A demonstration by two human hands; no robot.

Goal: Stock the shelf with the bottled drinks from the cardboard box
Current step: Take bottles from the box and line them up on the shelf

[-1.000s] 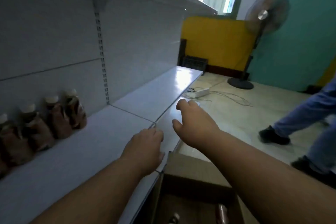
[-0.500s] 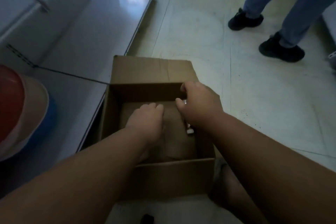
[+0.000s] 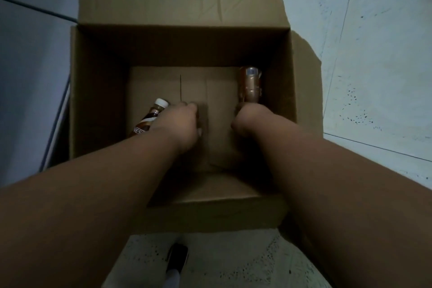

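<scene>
Both arms reach straight down into the open cardboard box (image 3: 98,91), which sits on the pale speckled floor (image 3: 374,54) with its far flap folded back. The left hand (image 3: 180,124) is curled over a brown bottle (image 3: 149,119) with a white cap, lying tilted toward the box's left wall (part of a label in white letters shows by the wrist). The fingers wrap round the bottle's body, so it looks gripped. The right hand (image 3: 247,119) is closed round the lower end of a second bottle (image 3: 249,85), a coppery one lying along the box's right wall, its end pointing to the far side; the fingers themselves are hidden behind the knuckles. Between the two hands lies bare cardboard. A white shelf edge (image 3: 35,77) runs along the box's left side. A dark shoe (image 3: 176,259) shows at the bottom.
</scene>
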